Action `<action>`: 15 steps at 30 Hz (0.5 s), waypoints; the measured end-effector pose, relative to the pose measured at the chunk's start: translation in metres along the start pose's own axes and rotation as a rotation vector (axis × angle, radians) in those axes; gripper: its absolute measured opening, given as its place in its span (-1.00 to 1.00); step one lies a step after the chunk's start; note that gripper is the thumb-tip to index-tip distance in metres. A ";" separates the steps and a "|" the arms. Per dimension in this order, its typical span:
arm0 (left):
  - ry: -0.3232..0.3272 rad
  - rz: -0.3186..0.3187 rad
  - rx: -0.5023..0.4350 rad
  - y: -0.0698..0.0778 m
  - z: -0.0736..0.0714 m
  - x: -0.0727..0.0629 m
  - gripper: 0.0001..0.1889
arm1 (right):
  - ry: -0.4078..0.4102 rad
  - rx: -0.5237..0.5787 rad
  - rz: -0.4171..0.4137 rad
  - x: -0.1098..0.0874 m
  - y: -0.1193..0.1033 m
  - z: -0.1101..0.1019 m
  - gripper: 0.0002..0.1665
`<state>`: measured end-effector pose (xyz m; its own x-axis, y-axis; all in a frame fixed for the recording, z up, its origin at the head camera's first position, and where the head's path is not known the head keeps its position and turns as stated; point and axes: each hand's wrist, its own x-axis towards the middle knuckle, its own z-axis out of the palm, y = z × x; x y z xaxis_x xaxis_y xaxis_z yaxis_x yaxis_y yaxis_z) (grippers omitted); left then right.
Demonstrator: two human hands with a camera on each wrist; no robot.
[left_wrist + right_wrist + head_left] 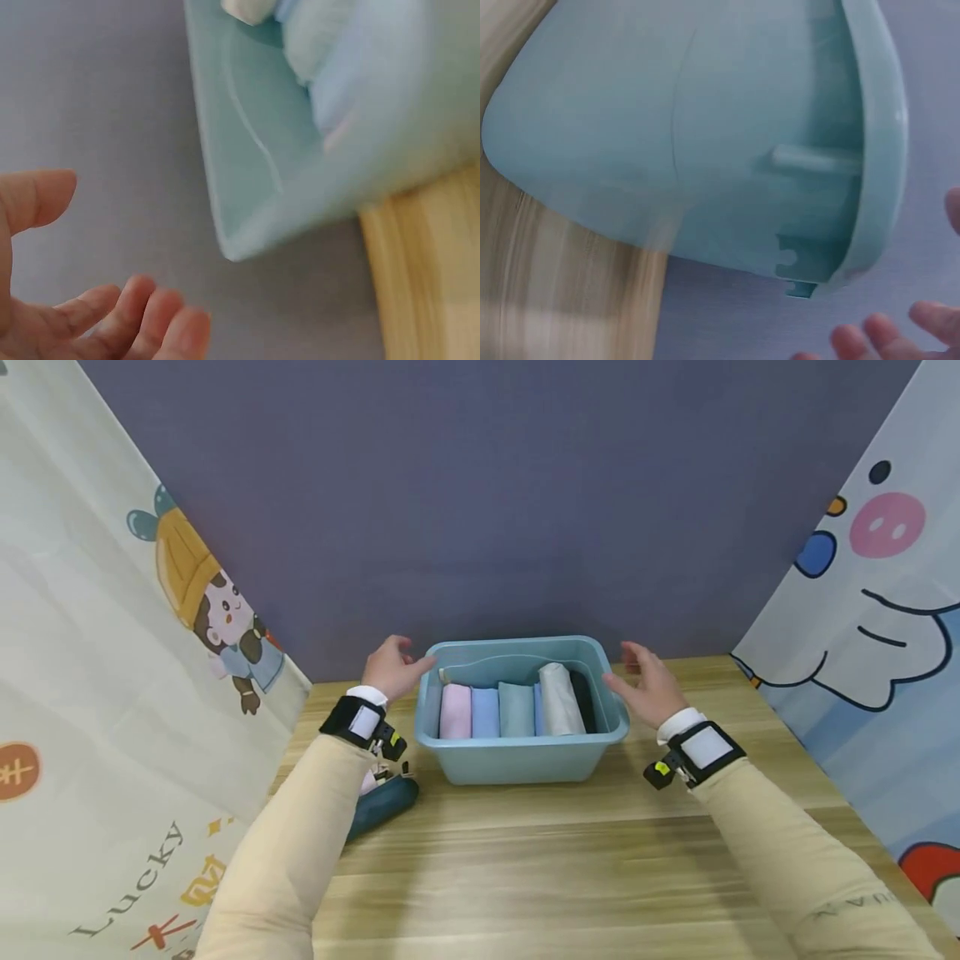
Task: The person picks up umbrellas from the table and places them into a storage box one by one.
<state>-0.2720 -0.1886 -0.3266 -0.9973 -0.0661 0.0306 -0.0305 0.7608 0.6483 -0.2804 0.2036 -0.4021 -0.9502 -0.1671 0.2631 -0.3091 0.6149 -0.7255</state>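
A pale blue-green plastic bin (pixel 517 762) stands on the wooden table near its back edge. In a row inside it sit folded or rolled cloths: a pink one (pixel 455 712), a blue one (pixel 485 713), a teal one (pixel 517 710), a greyish-white roll (pixel 561 700) and a black one (pixel 582 702). My left hand (pixel 392 668) is at the bin's left end, thumb near the rim, fingers loosely bent and holding nothing. At the right end my right hand (pixel 651 689) is likewise empty, its thumb close to the rim. Both wrist views show a gap between fingers and bin.
A dark teal pouch-like item (pixel 384 806) lies left of the bin, partly hidden by my left forearm, with small items behind it. A grey-blue wall (pixel 517 510) rises behind the table (pixel 525 877). Printed curtains hang at the left (pixel 90 652) and right (pixel 862 627).
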 end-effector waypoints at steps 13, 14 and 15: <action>-0.051 0.005 -0.199 -0.060 0.045 0.000 -0.23 | -0.281 -0.018 0.194 0.020 0.014 0.020 -0.02; -0.061 0.004 -0.243 -0.062 0.050 0.000 -0.23 | -0.288 -0.012 0.195 0.020 0.015 0.022 -0.04; -0.074 0.000 -0.293 -0.063 0.055 0.000 -0.24 | -0.298 0.001 0.198 0.021 0.017 0.023 -0.06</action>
<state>-0.2732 -0.2013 -0.4092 -0.9998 -0.0108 -0.0176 -0.0206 0.5412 0.8406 -0.3064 0.1925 -0.4237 -0.9618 -0.2620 -0.0795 -0.1175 0.6571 -0.7446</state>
